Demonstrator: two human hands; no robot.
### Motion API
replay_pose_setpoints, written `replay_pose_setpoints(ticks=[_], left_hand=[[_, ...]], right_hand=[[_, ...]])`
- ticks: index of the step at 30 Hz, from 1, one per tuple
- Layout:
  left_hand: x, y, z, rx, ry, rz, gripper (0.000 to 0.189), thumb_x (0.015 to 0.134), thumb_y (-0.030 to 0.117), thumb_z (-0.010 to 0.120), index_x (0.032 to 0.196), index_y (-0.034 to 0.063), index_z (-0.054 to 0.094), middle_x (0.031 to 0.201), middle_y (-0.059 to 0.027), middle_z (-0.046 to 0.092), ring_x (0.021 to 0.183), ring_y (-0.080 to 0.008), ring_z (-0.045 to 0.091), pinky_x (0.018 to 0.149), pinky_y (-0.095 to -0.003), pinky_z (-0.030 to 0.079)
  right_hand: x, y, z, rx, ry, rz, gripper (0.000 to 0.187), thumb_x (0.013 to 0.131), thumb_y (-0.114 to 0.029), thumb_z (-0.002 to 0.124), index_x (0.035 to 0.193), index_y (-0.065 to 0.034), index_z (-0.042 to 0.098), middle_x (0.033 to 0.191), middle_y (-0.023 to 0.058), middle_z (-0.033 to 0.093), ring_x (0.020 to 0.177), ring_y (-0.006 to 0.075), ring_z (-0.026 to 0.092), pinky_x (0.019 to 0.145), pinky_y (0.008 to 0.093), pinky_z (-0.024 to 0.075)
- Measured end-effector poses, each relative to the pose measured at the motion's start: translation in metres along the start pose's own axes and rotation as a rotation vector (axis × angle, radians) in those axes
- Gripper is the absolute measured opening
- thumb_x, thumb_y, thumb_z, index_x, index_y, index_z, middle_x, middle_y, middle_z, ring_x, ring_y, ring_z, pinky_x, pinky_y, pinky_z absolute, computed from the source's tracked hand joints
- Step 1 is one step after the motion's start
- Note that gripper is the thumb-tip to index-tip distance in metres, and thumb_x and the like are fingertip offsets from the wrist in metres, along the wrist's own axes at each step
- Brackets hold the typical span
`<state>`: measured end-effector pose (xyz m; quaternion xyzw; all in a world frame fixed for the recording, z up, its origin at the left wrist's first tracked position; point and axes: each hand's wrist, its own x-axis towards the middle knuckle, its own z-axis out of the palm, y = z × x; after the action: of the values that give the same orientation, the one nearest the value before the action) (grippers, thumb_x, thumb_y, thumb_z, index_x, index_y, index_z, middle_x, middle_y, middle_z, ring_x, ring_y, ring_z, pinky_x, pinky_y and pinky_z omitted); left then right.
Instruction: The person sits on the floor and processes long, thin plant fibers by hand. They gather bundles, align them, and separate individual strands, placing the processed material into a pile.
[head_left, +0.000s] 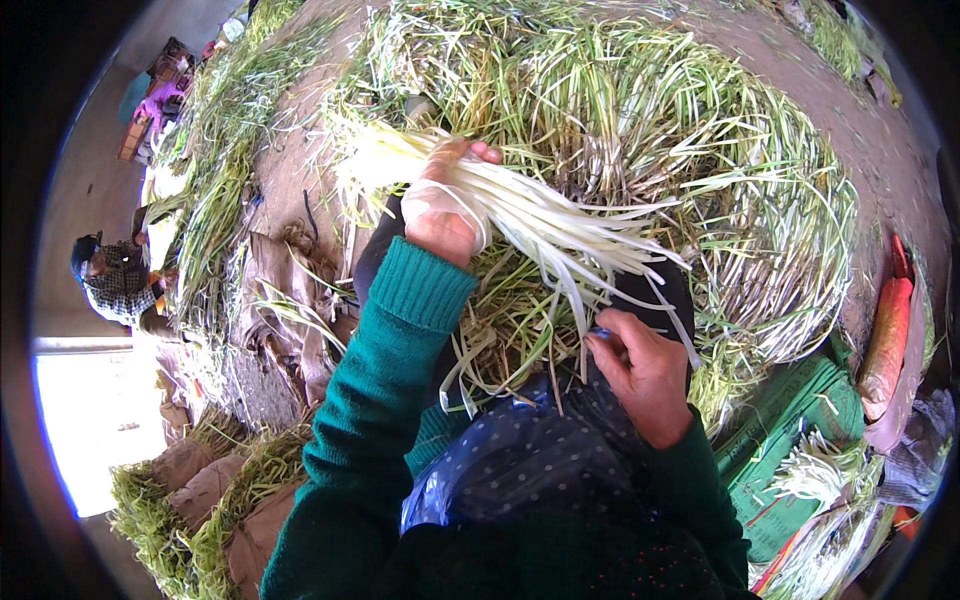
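My left hand (442, 206) is closed around a bunch of long, pale stalks (540, 210) that look like blanched garlic chives. Yellow leaf ends spread out to its left, while the white ends fan out to its right. Something thin and whitish is wrapped about this hand. Just below the white ends is my right hand (637, 367), its thumb and fingers curled close to a drooping stalk. A small blue spot shows at its fingertips, and whether it pinches anything cannot be made out. Loose green and tan leaves (502, 330) lie between my knees, above a blue dotted apron (540, 450).
A large heap of uncleaned green stalks (675, 142) curves ahead and to the right. Green woven sacking (802, 427) at right bears a small bunch of white stalks (814, 469), near a red-orange roll (885, 345). Wrapped bundles (217, 487) lie lower left. A person (120, 277) sits at far left.
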<state>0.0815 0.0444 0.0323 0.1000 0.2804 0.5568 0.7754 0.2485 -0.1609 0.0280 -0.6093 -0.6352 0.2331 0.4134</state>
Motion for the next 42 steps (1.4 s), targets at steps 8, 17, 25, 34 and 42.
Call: replay_pose_setpoints(ticks=[8,17,25,34,42], left_hand=[[0.0,-0.007,0.002,-0.019,-0.022,-0.003,0.012,0.083,0.006,0.06,0.083,0.0032,0.048,0.076,-0.0107,0.056,0.073,-0.0255,0.056,0.073,-0.0377,0.051],[0.01,0.002,0.005,0.01,0.116,0.044,0.011,0.084,0.003,0.056,0.081,0.0035,0.045,0.072,-0.0101,0.051,0.069,-0.0238,0.052,0.071,-0.0367,0.05],[0.018,0.041,0.004,0.02,0.029,0.065,0.008,0.082,0.001,0.057,0.084,0.0001,0.049,0.074,-0.0122,0.054,0.073,-0.0259,0.054,0.072,-0.0383,0.05],[0.013,0.056,-0.002,0.052,-0.117,0.009,0.014,0.082,0.002,0.058,0.094,-0.003,0.053,0.08,-0.0141,0.056,0.08,-0.029,0.057,0.076,-0.0423,0.051],[0.002,0.057,-0.001,0.078,-0.113,-0.026,0.015,0.082,0.004,0.058,0.095,-0.002,0.052,0.082,-0.0136,0.056,0.082,-0.0286,0.056,0.079,-0.0433,0.05]], right_hand=[[0.041,0.007,0.04,-0.295,0.07,-0.159,0.018,0.078,-0.012,0.068,0.092,-0.0054,0.059,0.073,0.011,0.062,0.055,0.0241,0.061,0.046,0.033,0.0422],[-0.005,0.022,-0.002,0.21,-0.459,0.033,0.011,0.08,-0.013,0.062,0.08,-0.0043,0.054,0.067,0.0138,0.058,0.06,0.0332,0.058,0.053,0.0387,0.0446],[-0.084,0.062,-0.102,0.398,-0.233,0.849,0.008,0.083,-0.001,0.056,0.09,-0.0029,0.06,0.055,0.0024,0.055,0.043,0.0091,0.055,0.041,0.0228,0.0431],[-0.064,0.08,-0.092,-0.439,0.094,0.423,0.018,0.077,-0.016,0.07,0.072,-0.0035,0.059,0.058,0.0149,0.054,0.051,0.028,0.056,0.048,0.0375,0.0413],[0.026,-0.015,-0.074,0.078,0.124,0.035,0.007,0.082,0.001,0.061,0.088,-0.0033,0.062,0.075,0.0057,0.063,0.055,0.01,0.056,0.049,0.0234,0.045]])
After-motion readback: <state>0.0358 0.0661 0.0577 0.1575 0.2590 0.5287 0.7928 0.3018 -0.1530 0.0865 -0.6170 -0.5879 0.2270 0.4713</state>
